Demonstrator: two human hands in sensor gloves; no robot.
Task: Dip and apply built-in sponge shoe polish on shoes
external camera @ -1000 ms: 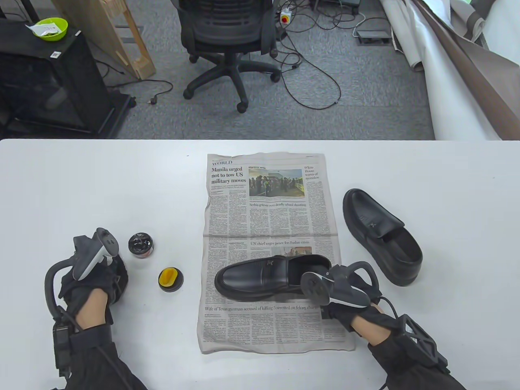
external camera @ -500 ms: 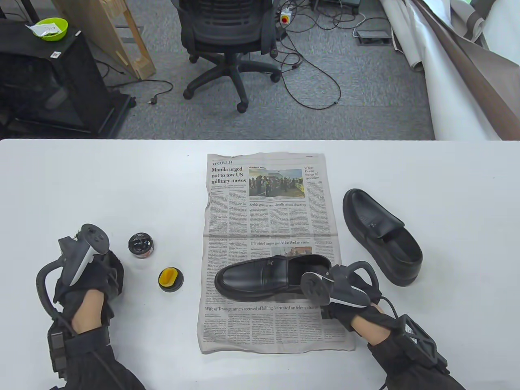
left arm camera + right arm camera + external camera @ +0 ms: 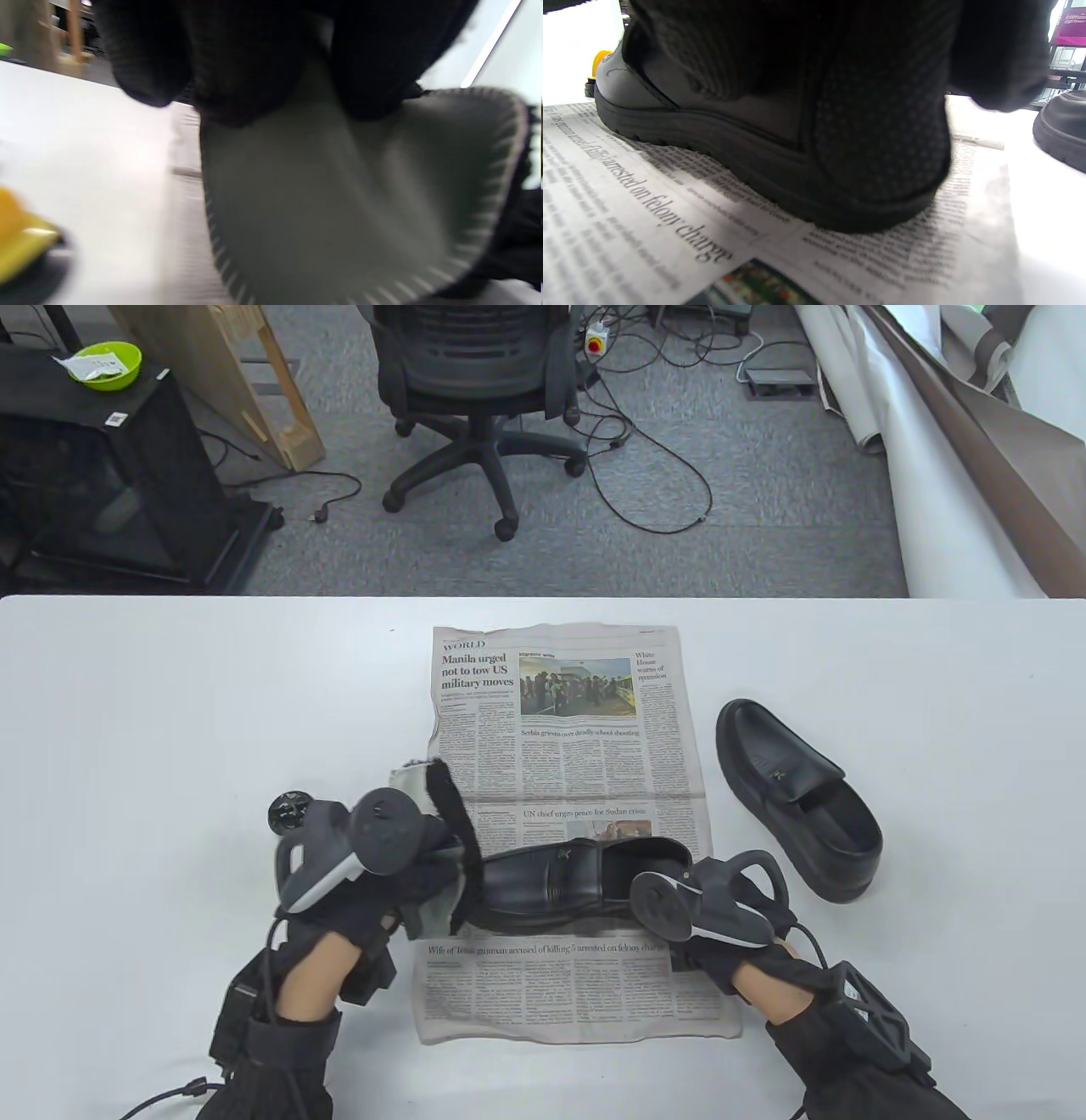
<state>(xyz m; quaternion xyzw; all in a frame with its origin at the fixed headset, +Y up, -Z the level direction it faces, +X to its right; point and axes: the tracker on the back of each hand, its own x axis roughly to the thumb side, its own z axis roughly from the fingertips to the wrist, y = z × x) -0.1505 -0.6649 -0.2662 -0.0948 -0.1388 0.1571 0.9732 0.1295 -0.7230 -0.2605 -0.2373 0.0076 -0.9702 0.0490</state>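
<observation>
A black loafer point(image 3: 551, 882) lies on its sole on the newspaper point(image 3: 560, 729), toe pointing left. My right hand point(image 3: 708, 959) grips its heel; in the right wrist view the gloved fingers point(image 3: 882, 106) wrap the back of the shoe point(image 3: 734, 140). My left hand point(image 3: 428, 891) holds a grey cloth with a black edge point(image 3: 445, 806) at the shoe's toe, and the fingers point(image 3: 246, 63) pinch the cloth point(image 3: 339, 203). The open polish tin point(image 3: 287, 812) peeks out behind the left tracker. The yellow sponge applicator point(image 3: 17, 250) lies on the table, hidden under my left hand in the table view.
A second black loafer point(image 3: 793, 797) lies on the white table point(image 3: 170, 704) to the right of the newspaper. Past the table's far edge are an office chair point(image 3: 475, 381), floor cables and a black cabinet point(image 3: 110, 475).
My left hand swung right from the table's left side to the shoe's toe, carrying the cloth and covering the applicator. The right hand and both shoes stayed put.
</observation>
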